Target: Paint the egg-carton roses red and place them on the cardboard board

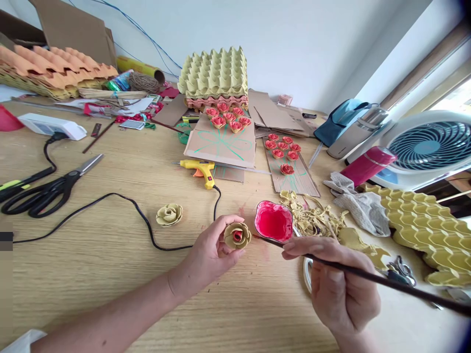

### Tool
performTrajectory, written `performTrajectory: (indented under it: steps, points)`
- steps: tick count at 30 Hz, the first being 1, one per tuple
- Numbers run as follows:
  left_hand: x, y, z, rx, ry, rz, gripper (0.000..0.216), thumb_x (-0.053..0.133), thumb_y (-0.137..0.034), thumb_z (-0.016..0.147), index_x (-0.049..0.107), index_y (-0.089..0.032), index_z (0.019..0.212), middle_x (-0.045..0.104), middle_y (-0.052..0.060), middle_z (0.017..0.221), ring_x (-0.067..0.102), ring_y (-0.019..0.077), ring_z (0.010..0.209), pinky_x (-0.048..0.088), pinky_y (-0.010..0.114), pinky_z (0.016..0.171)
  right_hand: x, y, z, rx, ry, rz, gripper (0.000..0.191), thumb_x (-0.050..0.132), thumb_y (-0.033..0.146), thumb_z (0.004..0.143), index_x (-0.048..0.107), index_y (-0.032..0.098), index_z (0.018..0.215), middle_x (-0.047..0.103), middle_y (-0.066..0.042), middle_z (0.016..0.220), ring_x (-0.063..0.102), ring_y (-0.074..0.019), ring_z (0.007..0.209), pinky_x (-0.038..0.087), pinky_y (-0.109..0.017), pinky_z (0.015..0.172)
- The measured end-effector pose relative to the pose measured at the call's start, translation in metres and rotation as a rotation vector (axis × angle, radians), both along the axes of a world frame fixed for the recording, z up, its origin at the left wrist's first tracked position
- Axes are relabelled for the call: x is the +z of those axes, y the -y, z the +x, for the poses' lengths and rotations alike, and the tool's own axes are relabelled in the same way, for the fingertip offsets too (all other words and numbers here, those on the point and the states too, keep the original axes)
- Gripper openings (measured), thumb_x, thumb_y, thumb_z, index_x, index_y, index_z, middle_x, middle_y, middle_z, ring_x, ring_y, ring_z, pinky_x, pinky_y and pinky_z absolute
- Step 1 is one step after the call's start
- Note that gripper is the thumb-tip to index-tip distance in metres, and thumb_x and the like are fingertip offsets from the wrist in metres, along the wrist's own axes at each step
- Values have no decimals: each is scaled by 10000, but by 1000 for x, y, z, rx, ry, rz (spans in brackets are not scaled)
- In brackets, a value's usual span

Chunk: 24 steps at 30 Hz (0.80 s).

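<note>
Between the thumb and fingers of my left hand (211, 250) is a tan paper rose (237, 236), its centre painted red and its outer petals bare. My right hand (338, 284) grips a long dark paintbrush (353, 271). The brush tip points at the rose from the right, a small gap away. Just behind the brush stands a small cup of red paint (274, 221), with paint smeared on its inner wall. Another tan paper rose (169, 214), unpainted, lies on the table to the left.
A yellow glue gun (196, 169) lies behind my hands, its black cord (147, 220) crossing the table. Black scissors (55, 189) lie at left. Red roses (228, 116) sit on cardboard pieces near stacked egg trays (215, 73). Paper scraps (312, 215), a pink bottle (370, 164) and a fan (427, 147) are at right.
</note>
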<state>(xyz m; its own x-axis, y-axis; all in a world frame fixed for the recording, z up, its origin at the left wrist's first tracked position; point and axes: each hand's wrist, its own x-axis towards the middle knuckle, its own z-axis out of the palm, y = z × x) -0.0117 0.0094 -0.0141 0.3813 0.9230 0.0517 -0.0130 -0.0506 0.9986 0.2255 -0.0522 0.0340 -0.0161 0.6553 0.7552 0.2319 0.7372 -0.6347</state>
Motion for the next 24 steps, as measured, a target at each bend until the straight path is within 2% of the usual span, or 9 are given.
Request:
performTrajectory:
  steps: [5, 8, 11, 15, 20, 24]
  points:
    - [5, 4, 0, 8, -67, 5, 441, 813, -227, 891, 659, -245, 1305, 757, 63, 1165, 719, 204, 960, 614, 259, 745, 2, -2, -7, 118, 149, 22, 259, 481, 230, 1193, 681, 197, 1355, 865, -123, 1132, 873, -234, 1021, 747, -368, 869]
    - [6, 5, 0, 7, -81, 11, 438, 819, -221, 885, 656, -240, 1291, 757, 75, 1192, 730, 218, 996, 612, 260, 747, 2, -4, -7, 119, 261, 30, 263, 453, 226, 1198, 651, 201, 1370, 858, -130, 1152, 875, -228, 1050, 744, -367, 913]
    - [8, 5, 0, 14, -75, 24, 419, 813, -211, 881, 663, -241, 1270, 761, 76, 1192, 741, 229, 1020, 610, 259, 748, 2, -6, -9, 108, 318, 20, 255, 445, 217, 1188, 637, 214, 1355, 855, -133, 1153, 879, -226, 1024, 741, -342, 875]
    - [10, 5, 0, 11, -71, 40, 385, 814, -209, 872, 672, -244, 1228, 770, 65, 1170, 748, 225, 1001, 610, 259, 753, 3, -9, -14, 111, 356, 27, 261, 420, 197, 1188, 633, 215, 1339, 851, -134, 1121, 872, -204, 942, 732, -307, 817]
    - [11, 6, -1, 3, -52, 26, 382, 812, -195, 864, 676, -245, 1217, 767, 43, 1106, 736, 201, 934, 602, 244, 727, 3, -6, -13, 160, 299, 14, 256, 428, 236, 1198, 642, 207, 1335, 848, -143, 1127, 881, -238, 1018, 752, -361, 852]
    - [9, 6, 0, 1, -5, -18, 398, 824, -217, 883, 666, -243, 1248, 766, 44, 1089, 732, 195, 927, 622, 240, 735, 7, 0, -9, 175, 322, 21, 238, 448, 271, 1211, 649, 207, 1321, 859, -141, 1136, 887, -233, 1043, 754, -357, 903]
